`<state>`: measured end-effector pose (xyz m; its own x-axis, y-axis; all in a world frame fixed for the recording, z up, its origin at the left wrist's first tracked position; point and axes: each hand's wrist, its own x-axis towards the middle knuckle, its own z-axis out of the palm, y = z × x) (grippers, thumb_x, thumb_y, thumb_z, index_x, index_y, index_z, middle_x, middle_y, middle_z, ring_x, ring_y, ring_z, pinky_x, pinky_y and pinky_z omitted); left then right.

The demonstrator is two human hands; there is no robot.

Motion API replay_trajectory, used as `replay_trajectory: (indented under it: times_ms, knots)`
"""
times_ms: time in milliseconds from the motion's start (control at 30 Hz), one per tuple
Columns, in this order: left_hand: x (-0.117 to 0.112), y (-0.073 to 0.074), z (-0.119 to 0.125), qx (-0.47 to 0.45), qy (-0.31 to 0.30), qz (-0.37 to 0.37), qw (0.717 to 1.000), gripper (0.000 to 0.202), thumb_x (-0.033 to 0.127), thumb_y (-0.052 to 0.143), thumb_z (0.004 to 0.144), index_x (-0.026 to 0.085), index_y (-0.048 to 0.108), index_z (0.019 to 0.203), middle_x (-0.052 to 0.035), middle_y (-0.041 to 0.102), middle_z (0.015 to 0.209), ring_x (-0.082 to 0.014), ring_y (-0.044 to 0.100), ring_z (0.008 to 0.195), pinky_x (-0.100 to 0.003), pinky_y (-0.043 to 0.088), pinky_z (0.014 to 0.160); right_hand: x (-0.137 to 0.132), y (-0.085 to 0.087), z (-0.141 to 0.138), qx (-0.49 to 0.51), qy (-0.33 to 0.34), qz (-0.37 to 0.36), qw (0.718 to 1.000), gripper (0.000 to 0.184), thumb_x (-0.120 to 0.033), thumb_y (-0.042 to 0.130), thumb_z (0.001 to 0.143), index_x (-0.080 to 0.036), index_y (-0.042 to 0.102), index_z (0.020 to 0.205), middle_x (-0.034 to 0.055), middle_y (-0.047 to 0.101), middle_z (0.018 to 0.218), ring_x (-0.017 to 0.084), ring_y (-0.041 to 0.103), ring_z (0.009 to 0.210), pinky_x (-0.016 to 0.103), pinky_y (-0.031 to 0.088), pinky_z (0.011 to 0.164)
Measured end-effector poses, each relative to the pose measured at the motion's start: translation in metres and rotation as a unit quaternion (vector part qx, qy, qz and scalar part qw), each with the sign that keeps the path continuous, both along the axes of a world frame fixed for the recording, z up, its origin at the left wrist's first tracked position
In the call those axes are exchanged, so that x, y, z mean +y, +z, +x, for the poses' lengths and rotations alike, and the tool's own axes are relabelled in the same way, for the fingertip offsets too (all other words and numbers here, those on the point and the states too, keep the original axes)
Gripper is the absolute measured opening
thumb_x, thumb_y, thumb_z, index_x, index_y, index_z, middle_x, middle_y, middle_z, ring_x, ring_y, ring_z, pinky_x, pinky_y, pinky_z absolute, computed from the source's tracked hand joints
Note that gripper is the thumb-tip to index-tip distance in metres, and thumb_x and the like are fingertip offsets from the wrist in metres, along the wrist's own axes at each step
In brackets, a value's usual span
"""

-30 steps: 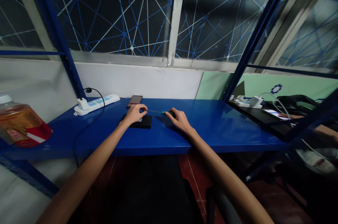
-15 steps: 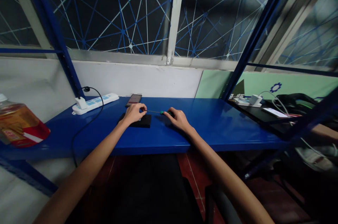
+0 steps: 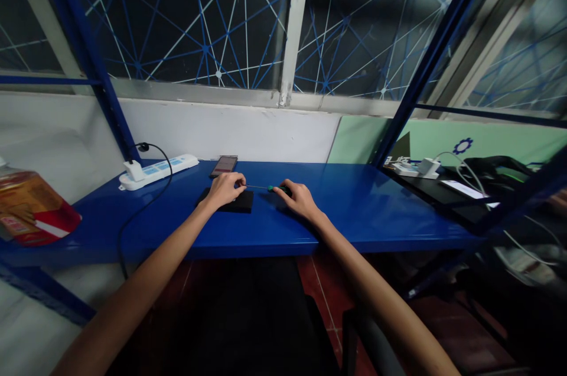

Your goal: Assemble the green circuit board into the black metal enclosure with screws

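Observation:
A screwdriver [image 3: 257, 188] with a green and black handle lies level above the blue table, its thin shaft pointing left. Wrapped round the handle is my right hand [image 3: 299, 198], closed. At the shaft's far end, my left hand [image 3: 225, 188] is closed in a pinch; whether it grips the tip or some small part there is too small to tell. Beneath the left hand rests a flat black box-like object [image 3: 241, 203], partly covered by that hand. Just behind it lies a phone [image 3: 224, 166] on the table.
On the blue table [image 3: 354, 211], a white power strip [image 3: 159, 170] with a black cable stands at the left. A bottle with red-orange contents [image 3: 38, 205] is at the far left. Beyond the blue frame post on the right are a lit phone [image 3: 465, 189], a charger [image 3: 428, 167] and another person's hand [image 3: 561, 198].
Both my hands and the screwdriver stay almost in place. At the far right, the other person's arm has drawn away from the table edge, and a white cable there has shifted.

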<state>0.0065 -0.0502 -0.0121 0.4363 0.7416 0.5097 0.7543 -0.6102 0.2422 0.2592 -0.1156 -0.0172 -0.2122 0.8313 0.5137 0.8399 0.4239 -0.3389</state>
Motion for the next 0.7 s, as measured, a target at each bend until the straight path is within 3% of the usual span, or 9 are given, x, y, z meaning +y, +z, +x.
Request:
replay_trajectory:
  times_ms: [333, 533, 700]
  knots:
    - [0.0, -0.001, 0.0, -0.017, -0.017, 0.002, 1.0, 0.006, 0.026, 0.063, 0.081, 0.023, 0.067, 0.083, -0.0008, 0.073, 0.09, -0.0198, 0.066, 0.083, -0.026, 0.044, 0.064, 0.0, -0.002, 0.001, 0.003, 0.005, 0.008, 1.0, 0.041, -0.054, 0.043, 0.095, -0.019, 0.062, 0.089, 0.0001, 0.058, 0.061, 0.013, 0.05, 0.054, 0.024, 0.026, 0.054]
    - [0.001, 0.001, 0.0, -0.061, -0.014, -0.03, 0.998, 0.029, 0.039, 0.066, 0.08, 0.026, 0.068, 0.106, -0.0003, 0.073, 0.09, -0.0188, 0.066, 0.082, -0.026, 0.046, 0.066, 0.002, -0.001, 0.005, 0.024, -0.011, 0.023, 0.999, 0.041, -0.055, 0.043, 0.094, -0.02, 0.063, 0.086, -0.0003, 0.058, 0.059, 0.013, 0.05, 0.053, 0.025, 0.026, 0.053]
    - [0.006, 0.006, -0.009, -0.061, -0.099, -0.131, 0.985, 0.042, 0.056, 0.064, 0.077, 0.022, 0.072, 0.101, -0.0053, 0.072, 0.097, -0.0211, 0.066, 0.09, -0.029, 0.048, 0.076, -0.003, -0.002, 0.012, 0.054, -0.082, 0.065, 0.993, 0.04, -0.054, 0.046, 0.092, -0.019, 0.064, 0.082, 0.0019, 0.061, 0.061, 0.014, 0.051, 0.054, 0.025, 0.028, 0.054]
